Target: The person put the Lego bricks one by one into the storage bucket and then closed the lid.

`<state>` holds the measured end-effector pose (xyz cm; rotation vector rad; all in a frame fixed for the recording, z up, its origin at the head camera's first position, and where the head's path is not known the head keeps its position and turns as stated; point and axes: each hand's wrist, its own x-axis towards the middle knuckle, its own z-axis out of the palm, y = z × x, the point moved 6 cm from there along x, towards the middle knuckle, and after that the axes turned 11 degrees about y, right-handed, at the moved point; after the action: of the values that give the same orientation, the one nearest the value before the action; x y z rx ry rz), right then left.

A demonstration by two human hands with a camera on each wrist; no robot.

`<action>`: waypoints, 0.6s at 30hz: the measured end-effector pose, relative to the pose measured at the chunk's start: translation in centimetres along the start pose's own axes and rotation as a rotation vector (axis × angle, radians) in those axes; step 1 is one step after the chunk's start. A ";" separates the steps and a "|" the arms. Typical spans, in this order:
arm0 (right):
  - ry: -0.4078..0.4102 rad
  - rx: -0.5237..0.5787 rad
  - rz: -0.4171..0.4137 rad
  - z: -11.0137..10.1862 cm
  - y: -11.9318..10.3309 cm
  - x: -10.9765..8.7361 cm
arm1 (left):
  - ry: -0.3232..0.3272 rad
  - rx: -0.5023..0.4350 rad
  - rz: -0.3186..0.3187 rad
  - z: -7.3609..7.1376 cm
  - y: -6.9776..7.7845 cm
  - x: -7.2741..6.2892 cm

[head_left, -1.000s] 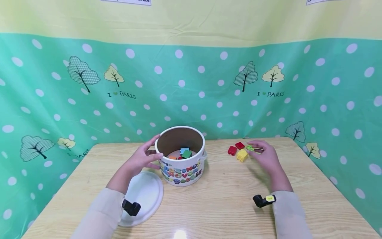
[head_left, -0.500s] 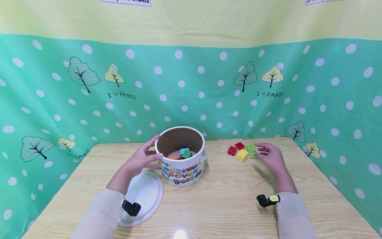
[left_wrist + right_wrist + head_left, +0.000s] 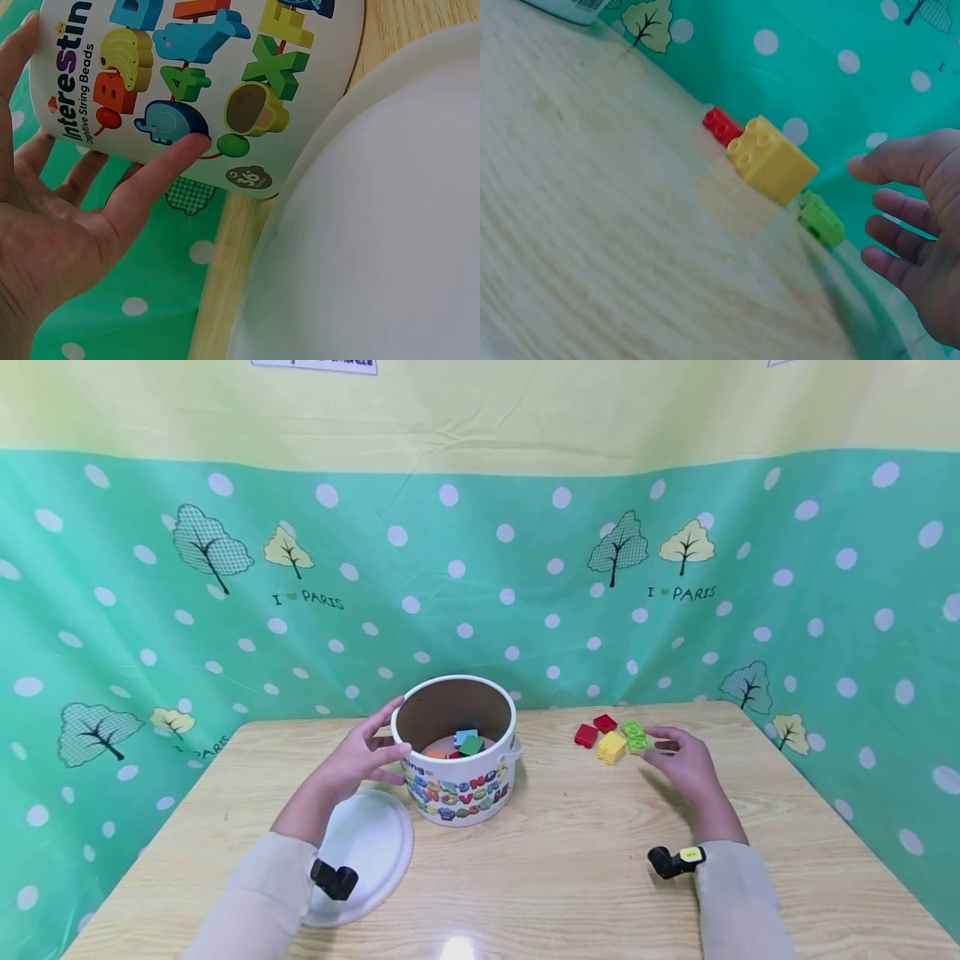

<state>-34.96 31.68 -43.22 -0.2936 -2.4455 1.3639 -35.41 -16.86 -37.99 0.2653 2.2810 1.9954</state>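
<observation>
My left hand (image 3: 358, 758) rests against the left side of a white round bucket (image 3: 459, 817), its fingers spread and the thumb lying straight on the printed wall. In the left wrist view the thumb touches the bucket (image 3: 187, 86) beside an elephant picture. Just right of some light-green toy bricks (image 3: 634, 737), my right hand (image 3: 682, 760) holds nothing, its fingers loosely bent. Beside the green ones are a yellow brick (image 3: 611, 747) and red bricks (image 3: 586, 735). In the right wrist view a gap shows between the hand (image 3: 922, 225) and the green bricks (image 3: 823, 221).
A white round lid (image 3: 367, 852) lies on the wooden table (image 3: 555, 877), partly under the left forearm. Inside the bucket are several bricks, among them a green one (image 3: 471, 745) and a blue one (image 3: 465, 736). A green dotted cloth (image 3: 480, 585) hangs behind the table.
My right hand has drawn back to the right from over the green bricks, which now show fully. The left hand stays at the bucket.
</observation>
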 end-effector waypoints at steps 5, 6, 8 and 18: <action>-0.007 -0.036 0.025 0.0 0.9 0.4 | 0.006 -0.003 0.001 0.0 0.0 0.2; -0.009 -0.042 0.017 0.0 1.0 0.4 | 0.006 -0.002 0.001 0.0 0.0 0.2; -0.020 -0.054 0.005 0.0 1.3 0.5 | 0.005 -0.003 0.002 0.0 0.1 0.2; -0.065 -0.046 0.002 0.2 2.8 1.5 | 0.001 0.015 -0.003 0.0 -0.1 0.1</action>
<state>-36.41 33.49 -45.49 -0.2672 -2.5328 1.3400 -35.53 -16.91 -38.13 0.2617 2.2961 1.9779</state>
